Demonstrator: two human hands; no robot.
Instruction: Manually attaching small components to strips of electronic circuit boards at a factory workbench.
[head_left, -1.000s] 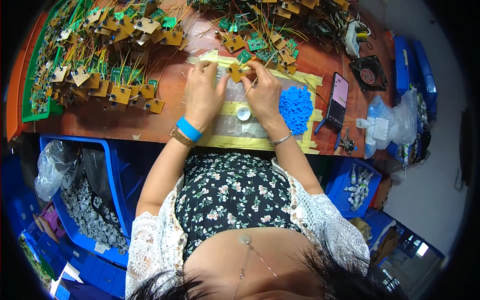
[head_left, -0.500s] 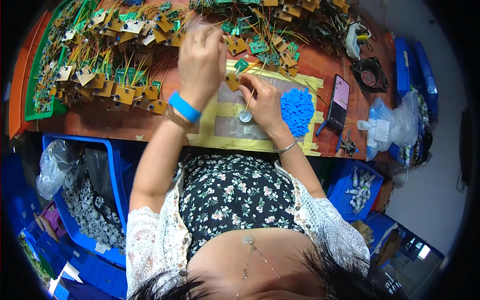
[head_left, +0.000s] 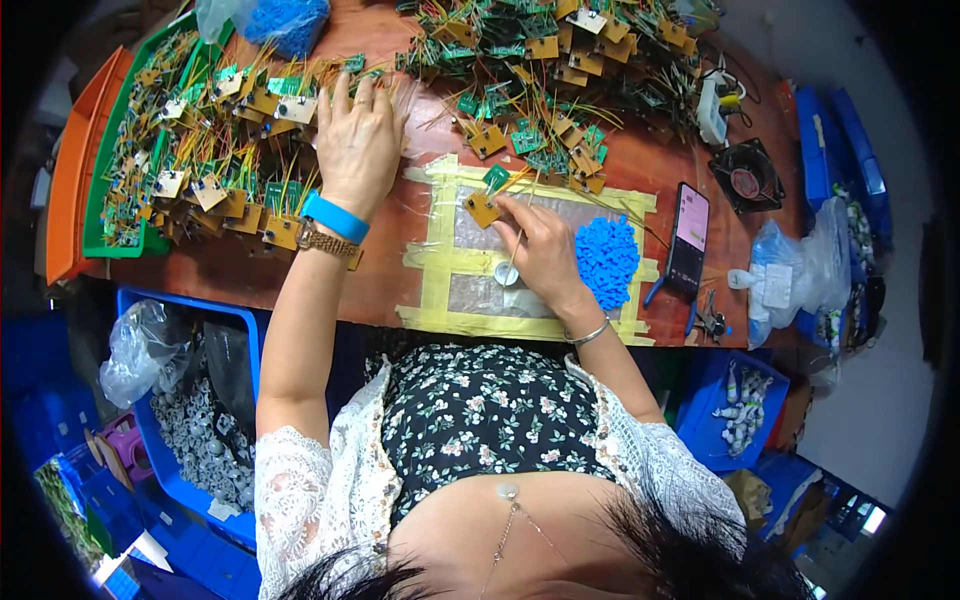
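My left hand (head_left: 358, 150) lies with fingers stretched out over the pile of wired circuit boards (head_left: 245, 205), palm down at the pile's right edge. Whether a board is under the palm is hidden. On the taped work area, my right hand (head_left: 545, 245) is closed, thumb and forefinger pinching the edge of a small brown circuit board (head_left: 482, 208). Wires join that board to a little green board (head_left: 495, 178). A thin light stick (head_left: 515, 255) runs through the same hand, its lower end at a small round white cap (head_left: 507, 273).
Blue small parts (head_left: 606, 262) are heaped right of my right hand. Beyond lie a phone (head_left: 688, 240), pliers (head_left: 712, 318), a black fan (head_left: 745, 172) and a white power strip (head_left: 712, 108). More wired boards (head_left: 560, 50) fill the back. A green tray (head_left: 105, 205) stands at left.
My left hand has gone from raised and blurred to resting flat, farther left over the boards. My right hand keeps its pinch on the brown board. The whole view has shifted slightly.
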